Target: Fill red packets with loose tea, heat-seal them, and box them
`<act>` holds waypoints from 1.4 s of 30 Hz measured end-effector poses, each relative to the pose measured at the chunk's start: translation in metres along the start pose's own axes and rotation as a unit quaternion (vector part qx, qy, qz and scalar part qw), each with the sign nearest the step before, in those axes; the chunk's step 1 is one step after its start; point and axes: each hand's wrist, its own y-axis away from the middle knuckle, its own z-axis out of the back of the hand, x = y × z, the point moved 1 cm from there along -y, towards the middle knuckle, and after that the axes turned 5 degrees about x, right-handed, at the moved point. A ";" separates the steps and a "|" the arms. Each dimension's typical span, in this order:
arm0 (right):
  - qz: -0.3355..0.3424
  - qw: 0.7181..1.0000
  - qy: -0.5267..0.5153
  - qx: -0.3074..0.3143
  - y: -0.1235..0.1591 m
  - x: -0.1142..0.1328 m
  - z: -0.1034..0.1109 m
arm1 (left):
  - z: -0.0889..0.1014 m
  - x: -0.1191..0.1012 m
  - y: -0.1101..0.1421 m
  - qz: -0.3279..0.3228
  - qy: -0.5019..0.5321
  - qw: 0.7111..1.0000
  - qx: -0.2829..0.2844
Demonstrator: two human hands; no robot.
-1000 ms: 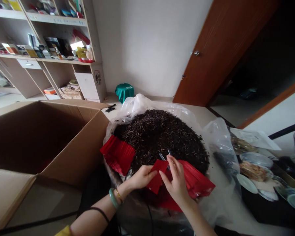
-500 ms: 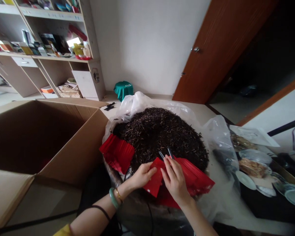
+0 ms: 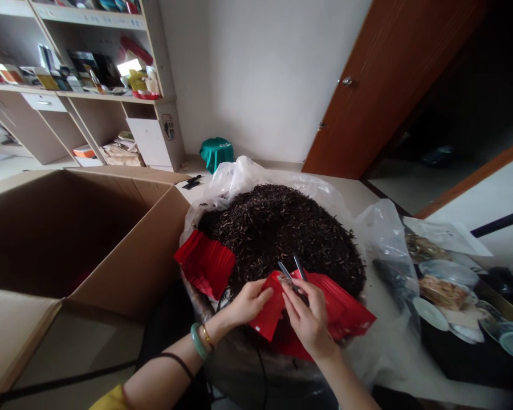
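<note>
In the head view my left hand [image 3: 251, 302] grips a small red packet [image 3: 268, 314] by its left edge, thumb on top. My right hand [image 3: 308, 314] is closed around tweezers [image 3: 300, 267], whose two dark metal prongs point away over the tea. Its fingertips also touch the packet's upper edge, where a small greyish patch shows; I cannot tell whether this is lining or contents. Beneath and beyond both hands lies a large heap of dark, loose dried tea leaves [image 3: 277, 228]. Red packets lie in a stack [image 3: 346, 310] to the right and another pile [image 3: 205, 265] to the left.
A large open cardboard box [image 3: 128, 245] stands at the left. Clear plastic sheeting [image 3: 243, 171] surrounds the tea heap on the table. Tubs and lids [image 3: 430, 313] crowd the right side. Behind are a shelf unit [image 3: 111, 99], a green-covered stool [image 3: 216, 152] and a brown door [image 3: 367, 85].
My right hand's fingers have closed in on the packet's upper edge, and the greyish patch now shows there. My left hand keeps its hold. The view has shifted slightly.
</note>
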 end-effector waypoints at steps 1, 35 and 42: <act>-0.003 1.000 -0.004 -0.009 -0.001 0.001 0.002 | 0.001 0.000 0.000 -0.010 -0.036 0.999 -0.007; -0.022 0.977 -0.197 0.074 -0.021 0.005 0.029 | 0.015 -0.022 0.006 0.035 -0.024 0.995 0.094; -0.047 0.978 -0.172 0.105 -0.016 0.004 0.025 | 0.020 -0.024 0.004 -0.029 -0.171 0.984 0.044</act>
